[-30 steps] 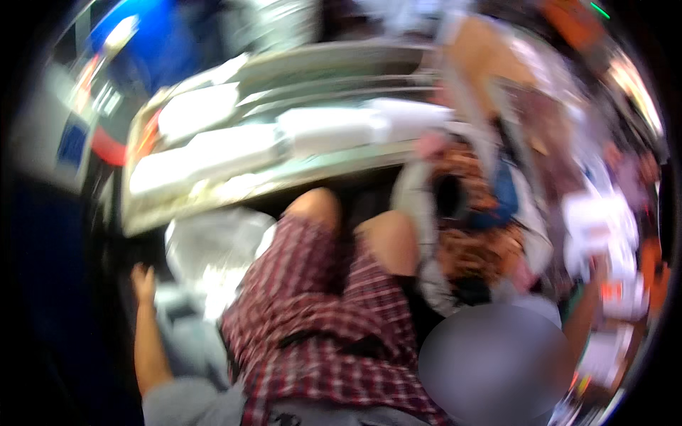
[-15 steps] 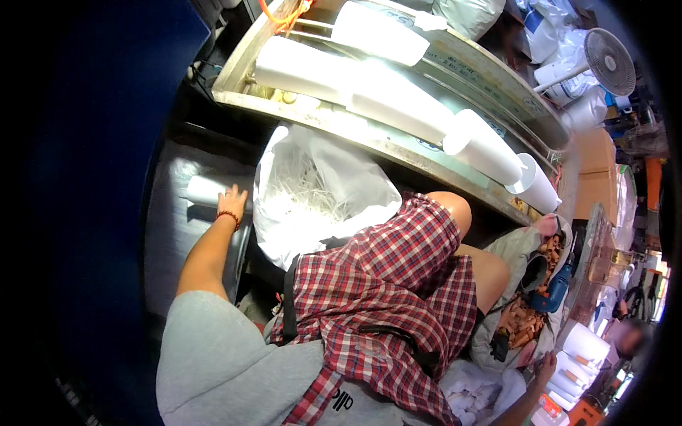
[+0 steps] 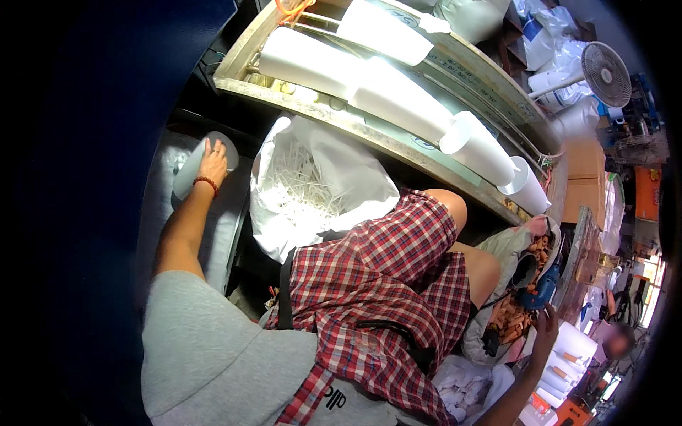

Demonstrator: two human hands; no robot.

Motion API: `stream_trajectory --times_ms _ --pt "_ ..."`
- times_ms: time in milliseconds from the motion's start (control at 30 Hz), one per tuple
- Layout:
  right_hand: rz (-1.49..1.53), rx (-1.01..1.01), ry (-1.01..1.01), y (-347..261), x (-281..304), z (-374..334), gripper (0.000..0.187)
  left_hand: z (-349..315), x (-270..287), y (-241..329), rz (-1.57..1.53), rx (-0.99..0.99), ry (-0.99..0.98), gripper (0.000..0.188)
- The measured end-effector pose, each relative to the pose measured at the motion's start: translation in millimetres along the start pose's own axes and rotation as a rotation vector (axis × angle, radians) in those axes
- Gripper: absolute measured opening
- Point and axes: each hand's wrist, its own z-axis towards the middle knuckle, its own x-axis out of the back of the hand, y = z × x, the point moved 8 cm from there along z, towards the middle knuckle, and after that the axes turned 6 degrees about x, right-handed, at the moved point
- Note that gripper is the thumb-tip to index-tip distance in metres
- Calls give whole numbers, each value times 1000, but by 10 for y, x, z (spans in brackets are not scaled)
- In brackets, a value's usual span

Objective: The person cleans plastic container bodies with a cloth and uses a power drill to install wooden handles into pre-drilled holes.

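While the left hand (image 3: 212,165) spreads over one end of a pale roll (image 3: 185,174) on the grey surface (image 3: 224,213), beside the white bag (image 3: 268,220), its palm is hidden, so I cannot tell how far that grip closes. The right hand (image 3: 545,328), dim, is near a blue tool (image 3: 545,285); whether its grip holds anything I cannot tell; its forearm is cut off below

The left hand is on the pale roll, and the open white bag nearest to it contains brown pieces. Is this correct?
Wrong contents: the head view shows thin white strips in the open white bag. The left hand is indeed on the pale roll.
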Motion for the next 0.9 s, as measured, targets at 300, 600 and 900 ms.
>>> stream_trajectory --times_ms 300,600,900 --pt "135 376 -419 -1200 -1528 174 34 -1334 -1300 -1397 -1362 1288 76 41" --pt "151 1272 -317 -2362 -2529 -773 48 -1982 -586 -1105 -2435 1215 278 52" --pt "13 1488 -114 -2632 -2925 -1202 59 -644 1652 506 -2560 375 -409 43"
